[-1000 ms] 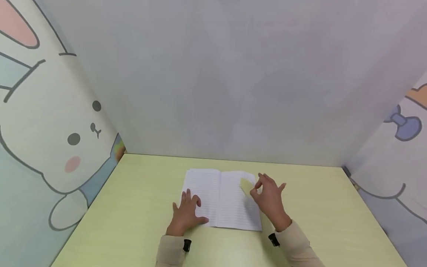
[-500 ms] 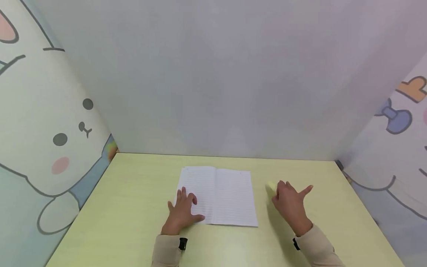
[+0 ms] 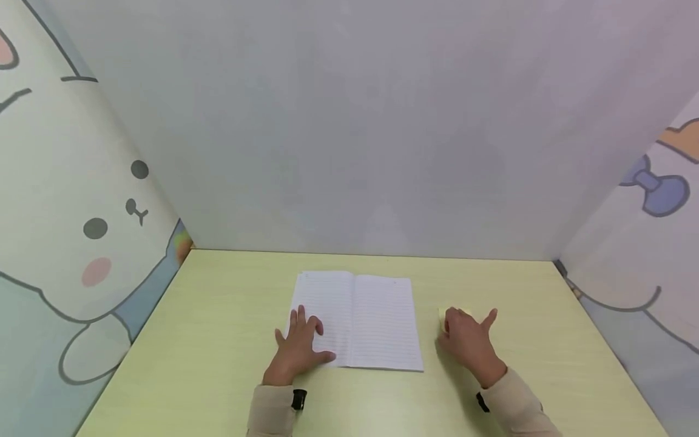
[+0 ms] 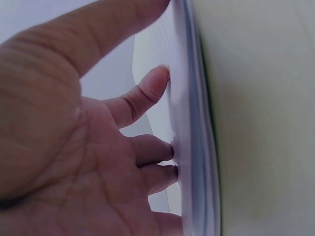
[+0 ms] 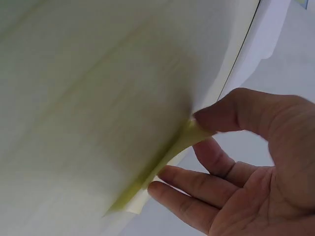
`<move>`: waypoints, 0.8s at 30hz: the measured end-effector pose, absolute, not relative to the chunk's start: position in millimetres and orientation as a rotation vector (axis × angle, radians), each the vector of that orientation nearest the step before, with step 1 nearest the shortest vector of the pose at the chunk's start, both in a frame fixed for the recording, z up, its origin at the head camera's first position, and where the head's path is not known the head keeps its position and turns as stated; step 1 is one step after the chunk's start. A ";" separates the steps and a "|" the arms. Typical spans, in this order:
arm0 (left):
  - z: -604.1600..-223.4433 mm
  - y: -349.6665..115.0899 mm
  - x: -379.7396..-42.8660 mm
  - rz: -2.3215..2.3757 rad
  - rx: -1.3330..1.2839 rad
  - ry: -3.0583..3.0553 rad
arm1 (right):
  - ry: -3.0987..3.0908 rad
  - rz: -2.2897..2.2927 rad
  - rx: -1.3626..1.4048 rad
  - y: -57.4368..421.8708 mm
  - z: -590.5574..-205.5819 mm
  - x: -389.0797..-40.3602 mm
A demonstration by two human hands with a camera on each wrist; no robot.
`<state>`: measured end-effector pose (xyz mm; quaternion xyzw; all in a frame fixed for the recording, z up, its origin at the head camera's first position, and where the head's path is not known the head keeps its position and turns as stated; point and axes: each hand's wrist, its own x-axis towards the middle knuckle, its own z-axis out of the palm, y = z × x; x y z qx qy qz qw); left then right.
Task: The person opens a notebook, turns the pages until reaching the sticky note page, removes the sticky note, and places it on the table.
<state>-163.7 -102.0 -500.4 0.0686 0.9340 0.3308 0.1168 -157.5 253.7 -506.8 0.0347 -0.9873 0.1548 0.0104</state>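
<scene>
An open lined notebook (image 3: 384, 321) lies flat on the table, both pages blank. My left hand (image 3: 297, 350) rests on the lower left of its left page, fingers spread. In the left wrist view the fingertips touch the paper (image 4: 173, 113) and the thumb lies near the page edge. To the right of the notebook, my right hand (image 3: 471, 346) pinches a yellow sticky note (image 5: 182, 142) between thumb and index finger. The note is bent, its far part lying against the table and two other fingertips close to it. In the head view the hand covers most of the note.
The pale yellow table (image 3: 229, 315) meets a plain light wall (image 3: 349, 152) at the back. Panels with cartoon drawings (image 3: 65, 182) stand on the left and right sides. Each wrist wears a black strap under a beige sleeve (image 3: 270, 409).
My right hand has carried the sticky note from above the right page to the table on the right and lowered it there. My left hand has stayed on the notebook.
</scene>
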 end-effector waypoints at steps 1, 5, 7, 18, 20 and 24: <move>-500.0 -102.4 -163.3 0.965 0.200 2.734 | -3.095 0.501 0.121 251.7 -505.8 -157.0; -501.2 -103.0 -162.2 0.960 0.188 2.725 | -3.119 0.586 0.201 244.8 -506.9 -154.5; -502.0 -102.4 -162.3 0.964 0.193 2.714 | -3.120 0.621 0.232 242.3 -507.5 -151.1; -502.5 -101.1 -170.7 1.063 0.199 2.829 | -3.016 0.658 0.133 228.4 -515.7 -143.8; -499.4 -98.7 -172.2 1.064 0.215 2.921 | -2.999 0.627 0.116 222.2 -517.2 -142.8; -481.2 -89.4 -172.2 0.999 0.322 3.063 | -2.947 0.596 0.079 210.2 -517.4 -142.2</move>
